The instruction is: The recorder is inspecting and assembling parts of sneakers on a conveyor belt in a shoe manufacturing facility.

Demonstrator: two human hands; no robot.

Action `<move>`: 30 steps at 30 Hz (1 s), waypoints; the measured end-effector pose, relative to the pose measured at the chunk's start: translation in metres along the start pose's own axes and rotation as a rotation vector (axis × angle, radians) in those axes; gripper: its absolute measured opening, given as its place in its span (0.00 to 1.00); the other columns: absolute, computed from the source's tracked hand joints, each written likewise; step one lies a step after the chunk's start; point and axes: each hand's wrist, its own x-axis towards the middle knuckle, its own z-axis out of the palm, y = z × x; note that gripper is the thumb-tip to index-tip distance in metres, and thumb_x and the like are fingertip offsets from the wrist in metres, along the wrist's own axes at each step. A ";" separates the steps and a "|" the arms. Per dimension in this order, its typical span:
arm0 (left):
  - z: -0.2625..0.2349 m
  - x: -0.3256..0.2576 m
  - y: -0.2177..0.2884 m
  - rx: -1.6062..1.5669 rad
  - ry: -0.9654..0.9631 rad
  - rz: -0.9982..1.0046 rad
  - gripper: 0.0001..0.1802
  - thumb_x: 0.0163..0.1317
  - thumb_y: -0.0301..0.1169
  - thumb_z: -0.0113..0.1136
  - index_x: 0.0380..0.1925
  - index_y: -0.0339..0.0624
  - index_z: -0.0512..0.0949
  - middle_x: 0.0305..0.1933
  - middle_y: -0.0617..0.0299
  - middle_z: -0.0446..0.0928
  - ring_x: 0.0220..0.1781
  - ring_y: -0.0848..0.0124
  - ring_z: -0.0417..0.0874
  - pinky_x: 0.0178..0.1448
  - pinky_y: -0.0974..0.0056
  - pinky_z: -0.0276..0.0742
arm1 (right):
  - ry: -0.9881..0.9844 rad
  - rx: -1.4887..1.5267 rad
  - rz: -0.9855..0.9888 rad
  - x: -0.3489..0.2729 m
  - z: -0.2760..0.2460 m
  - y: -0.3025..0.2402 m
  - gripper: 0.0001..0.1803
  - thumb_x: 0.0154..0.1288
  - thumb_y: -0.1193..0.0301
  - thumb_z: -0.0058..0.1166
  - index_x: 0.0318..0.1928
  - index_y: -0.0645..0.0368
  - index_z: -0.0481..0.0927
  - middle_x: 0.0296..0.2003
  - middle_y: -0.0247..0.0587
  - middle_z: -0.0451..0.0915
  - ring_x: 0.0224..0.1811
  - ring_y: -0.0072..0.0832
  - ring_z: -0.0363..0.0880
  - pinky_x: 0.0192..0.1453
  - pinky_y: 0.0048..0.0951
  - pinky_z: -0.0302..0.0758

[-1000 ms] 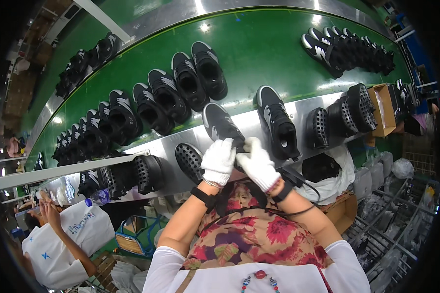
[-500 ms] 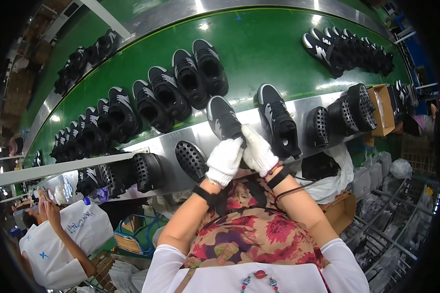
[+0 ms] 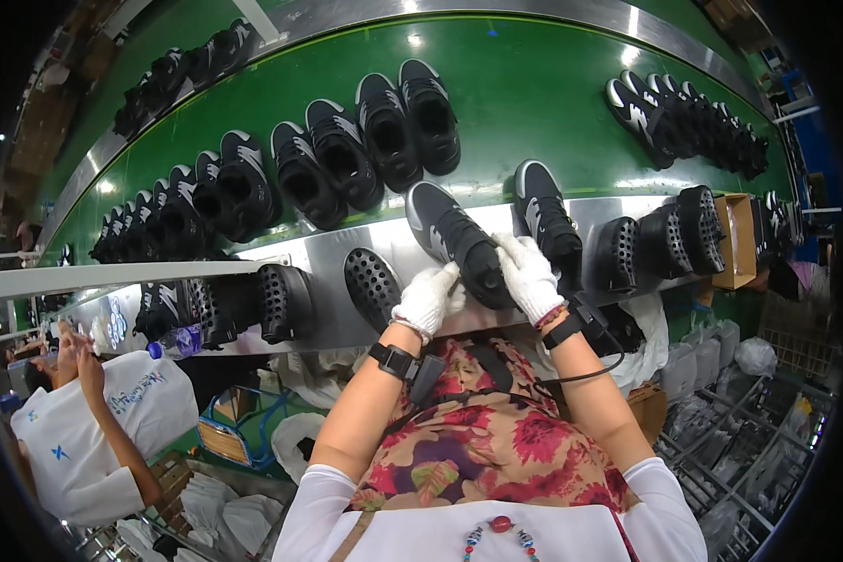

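Note:
A black sneaker (image 3: pixel 451 229) with a grey toe rests on the metal edge of the bench before me, its toe pointing away and its heel between my hands. My right hand (image 3: pixel 528 279), in a white knit glove, grips the sneaker's right side near the heel. My left hand (image 3: pixel 426 302), gloved alike, is at the left of the heel with its fingers curled closed; whatever they may hold is hidden. Just right of them stands a second matching sneaker (image 3: pixel 545 214). Left of my left hand lies a black sole-shaped piece with round holes (image 3: pixel 369 283).
Rows of sneakers (image 3: pixel 384 131) stand on the green bench top (image 3: pixel 525 103), with another group (image 3: pixel 684 117) at far right. More perforated black pieces (image 3: pixel 618 253) line the metal edge beside a cardboard box (image 3: pixel 735 239). A white bar (image 3: pixel 112 273) crosses at left, near a co-worker's white sleeve (image 3: pixel 112 431).
The sneaker's heel has swung toward me and right. My hands, formerly close together over its opening, have moved apart, the left one to the heel's left side. The view has shifted slightly.

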 end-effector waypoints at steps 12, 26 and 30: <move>-0.014 -0.035 0.019 0.139 0.158 0.075 0.11 0.69 0.32 0.55 0.40 0.34 0.79 0.27 0.61 0.78 0.23 0.75 0.77 0.27 0.70 0.73 | -0.080 0.166 -0.063 -0.004 0.006 0.003 0.16 0.71 0.67 0.50 0.55 0.55 0.80 0.46 0.54 0.82 0.49 0.53 0.80 0.54 0.43 0.77; 0.019 -0.018 -0.016 0.192 0.150 0.003 0.13 0.71 0.34 0.53 0.40 0.33 0.79 0.32 0.57 0.82 0.27 0.73 0.81 0.29 0.69 0.77 | -0.114 0.057 0.100 -0.005 0.001 -0.016 0.17 0.72 0.64 0.49 0.56 0.56 0.80 0.47 0.53 0.83 0.49 0.50 0.81 0.55 0.44 0.76; 0.014 -0.011 -0.023 0.417 0.244 0.123 0.16 0.70 0.34 0.53 0.48 0.31 0.78 0.38 0.53 0.84 0.32 0.68 0.84 0.36 0.66 0.80 | -0.132 0.154 0.174 -0.013 -0.002 -0.023 0.18 0.72 0.61 0.48 0.55 0.57 0.80 0.45 0.55 0.83 0.49 0.51 0.82 0.55 0.44 0.76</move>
